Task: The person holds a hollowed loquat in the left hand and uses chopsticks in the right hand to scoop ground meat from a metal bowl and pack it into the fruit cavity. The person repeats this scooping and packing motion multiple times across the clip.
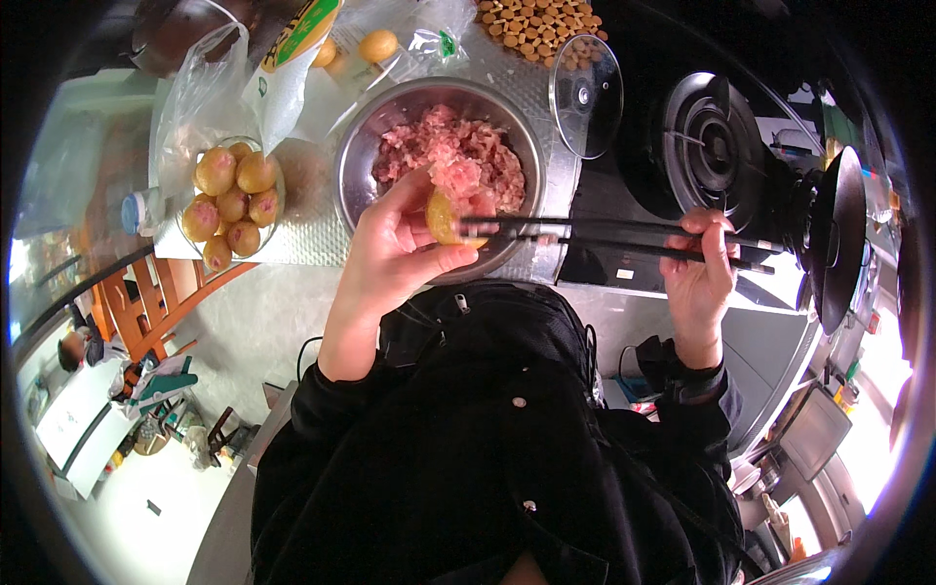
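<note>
My left hand holds a golden, hollow puff ball, apparently fried gluten, with its opening towards the right. Pink minced meat bulges at its upper side. Between the fingers of my right hand is a pair of black chopsticks, whose blurred tips reach the ball. Both hands work over the near side of a stainless steel bowl of minced meat. Left of it stands a clear dish piled with several puff balls showing meat at their openings.
Loose puff balls lie by an opened plastic bag at the back. A glass lid leans near a wooden bead mat. Right of the metal counter is a gas burner. A blue-capped jar stands left.
</note>
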